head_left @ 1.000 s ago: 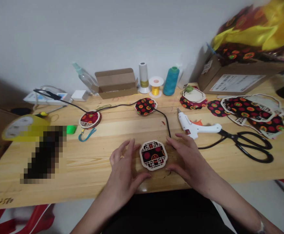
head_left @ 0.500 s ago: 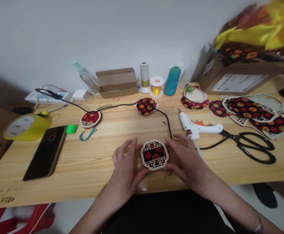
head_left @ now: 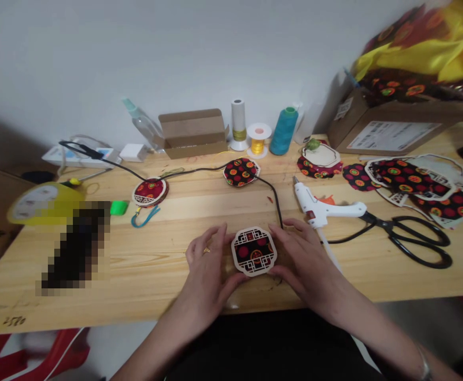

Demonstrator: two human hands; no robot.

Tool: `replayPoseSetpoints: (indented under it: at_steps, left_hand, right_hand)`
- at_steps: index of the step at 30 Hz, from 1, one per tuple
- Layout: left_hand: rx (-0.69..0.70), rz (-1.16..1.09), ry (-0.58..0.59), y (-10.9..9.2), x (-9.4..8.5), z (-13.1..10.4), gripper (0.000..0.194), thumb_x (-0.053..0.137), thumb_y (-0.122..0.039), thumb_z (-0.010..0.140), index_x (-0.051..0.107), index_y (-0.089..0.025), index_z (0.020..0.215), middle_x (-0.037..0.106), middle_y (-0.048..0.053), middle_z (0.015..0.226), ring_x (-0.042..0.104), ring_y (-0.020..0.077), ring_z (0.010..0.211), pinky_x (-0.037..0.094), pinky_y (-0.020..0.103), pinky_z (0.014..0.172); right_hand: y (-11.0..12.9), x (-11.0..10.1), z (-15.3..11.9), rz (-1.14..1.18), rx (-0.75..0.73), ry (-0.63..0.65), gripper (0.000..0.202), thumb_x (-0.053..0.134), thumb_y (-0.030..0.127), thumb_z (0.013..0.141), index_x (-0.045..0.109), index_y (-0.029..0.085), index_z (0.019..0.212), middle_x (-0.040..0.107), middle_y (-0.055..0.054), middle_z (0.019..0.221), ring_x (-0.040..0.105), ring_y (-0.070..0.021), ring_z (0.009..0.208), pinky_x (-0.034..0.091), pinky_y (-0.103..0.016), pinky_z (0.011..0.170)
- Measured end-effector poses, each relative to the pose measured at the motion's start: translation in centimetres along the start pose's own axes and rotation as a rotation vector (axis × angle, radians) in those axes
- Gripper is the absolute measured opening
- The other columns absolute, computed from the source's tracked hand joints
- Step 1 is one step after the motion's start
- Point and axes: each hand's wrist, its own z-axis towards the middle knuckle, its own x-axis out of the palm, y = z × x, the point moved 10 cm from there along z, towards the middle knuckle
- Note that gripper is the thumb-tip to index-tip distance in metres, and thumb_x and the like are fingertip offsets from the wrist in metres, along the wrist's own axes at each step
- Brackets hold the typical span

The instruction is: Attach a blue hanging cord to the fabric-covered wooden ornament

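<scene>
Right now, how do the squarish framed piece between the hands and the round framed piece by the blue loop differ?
Outline: squarish piece scalloped, round piece smoothly curved.
Lattice: squarish piece along far and near edges, round piece near edge only.
Both are pale-rimmed and red-patterned.

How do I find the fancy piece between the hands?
On the wooden table, near the front edge, find the left hand and right hand. Between them is a pale, wavy framed piece with lattice strips top and bottom. Only this one has hands on both sides.
</scene>
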Motion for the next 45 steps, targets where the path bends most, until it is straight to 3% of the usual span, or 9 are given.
replayPoseSetpoints:
  at_steps: [12,24,33,45]
  left_hand:
    - [0.003,0.009,0.02,-0.2,0.2,0.1,0.095,0.068,-0.039,0.07,0.006,-0.026,0.141,0.045,0.013,0.132,0.026,0.0321,0.126,0.02,0.052,0.099]
    - [0.031,0.024,0.01,-0.5,0.3,0.5,0.092,0.065,-0.034,0.073,0.003,-0.023,0.141,0.052,0.011,0.126,0.03,0.0321,0.122,0.02,0.051,0.096]
    - [0.044,0.057,0.004,-0.6,0.4,0.4,0.088,0.063,-0.035,0.075,0.007,-0.022,0.14,0.051,0.012,0.127,0.03,0.0306,0.122,0.02,0.049,0.097]
    - [0.02,0.05,0.033,-0.4,0.5,0.2,0.083,0.062,-0.04,0.075,0.013,-0.023,0.139,0.048,0.014,0.128,0.033,0.0303,0.12,0.02,0.049,0.098]
  right_hand:
    - [0.0,0.8,0.1,0.013,0.002,0.083,0.072,0.066,0.025,0.074,0.028,0.017,0.134,0.045,-0.009,0.13,0.024,-0.03,0.126,0.029,-0.046,0.103]
    - [0.2,0.9,0.7,0.081,-0.008,0.078,0.065,0.061,0.026,0.078,0.03,0.016,0.135,0.05,-0.012,0.123,0.027,-0.0305,0.126,0.03,-0.05,0.102]
    - [0.4,1.0,0.8,0.048,-0.023,0.077,0.064,0.062,0.029,0.077,0.033,0.012,0.132,0.05,-0.014,0.122,0.032,-0.03,0.121,0.033,-0.05,0.1]
    - [0.4,0.8,0.7,0.032,-0.009,0.102,0.064,0.06,0.03,0.079,0.031,0.013,0.134,0.048,-0.012,0.126,0.028,-0.0301,0.124,0.032,-0.048,0.102]
